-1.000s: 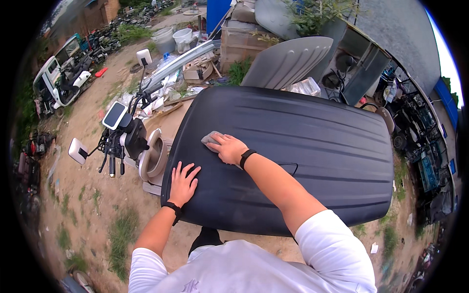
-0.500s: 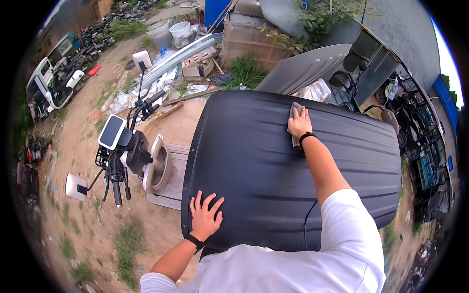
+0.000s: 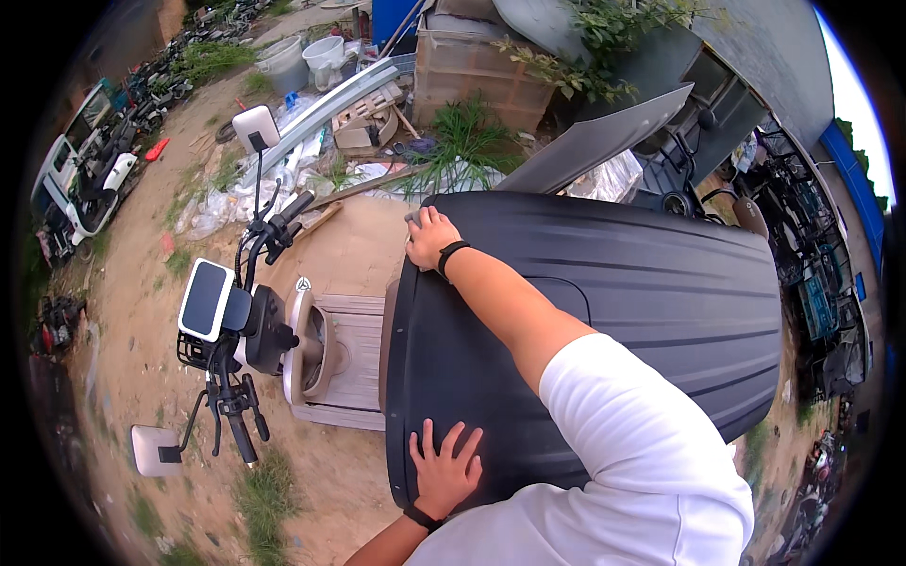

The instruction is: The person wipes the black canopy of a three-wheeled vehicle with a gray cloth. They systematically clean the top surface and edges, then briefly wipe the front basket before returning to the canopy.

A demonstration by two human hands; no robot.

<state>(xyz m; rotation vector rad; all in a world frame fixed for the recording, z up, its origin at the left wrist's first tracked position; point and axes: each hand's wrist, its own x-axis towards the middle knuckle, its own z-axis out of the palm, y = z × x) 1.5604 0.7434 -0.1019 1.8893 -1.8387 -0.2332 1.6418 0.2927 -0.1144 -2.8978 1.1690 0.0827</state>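
Observation:
A large black ribbed cover (image 3: 661,302), like a roof panel, spreads out in front of me over the rear of a vehicle. My left hand (image 3: 446,472) lies flat on its near left part, fingers spread and holding nothing. At the cover's far left corner, my right hand (image 3: 432,238) presses a grey cloth (image 3: 412,217) against the edge. Most of the cloth is hidden beneath the fingers. A thin black cord (image 3: 578,291) lies across the cover, partly hidden by my right arm.
Handlebars (image 3: 274,226) with a white-framed display (image 3: 207,299) and pale mirrors (image 3: 156,451) stand left of the cover, beside a beige footboard (image 3: 354,349). Beyond lie a metal beam (image 3: 330,113), plastic scraps and a grey panel (image 3: 604,141). Stacked vehicle frames (image 3: 821,302) line the right.
My right hand has swept left with the cloth, from the cover's far middle to its far left corner. The whole view has shifted; my left hand still rests flat near the left edge.

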